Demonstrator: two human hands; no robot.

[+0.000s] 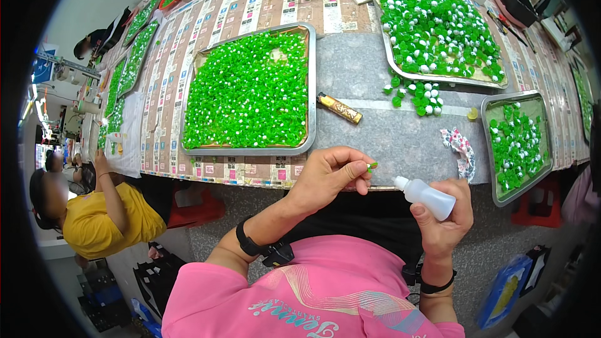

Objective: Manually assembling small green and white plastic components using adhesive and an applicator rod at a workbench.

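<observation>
My left hand (335,176) pinches a small green plastic piece (372,166) between thumb and forefinger, just off the table's front edge. To its right, my right hand (446,213) is wrapped round a translucent white squeeze bottle (429,198). The bottle lies tilted, its narrow nozzle aimed toward the green piece, with a gap between them. Beyond my hands, a small heap of green pieces and white balls (426,97) rests on a grey mat (350,75). A metal tray (311,87) packed with small green and white pieces stands beyond my left hand.
A second tray (391,56) of green and white pieces sits at the far right, a smaller tray (548,144) at the right edge. A gold-and-black lighter-like cylinder (340,108) and a floral cloth strip (462,153) lie on the mat. A person in yellow (113,216) works at left.
</observation>
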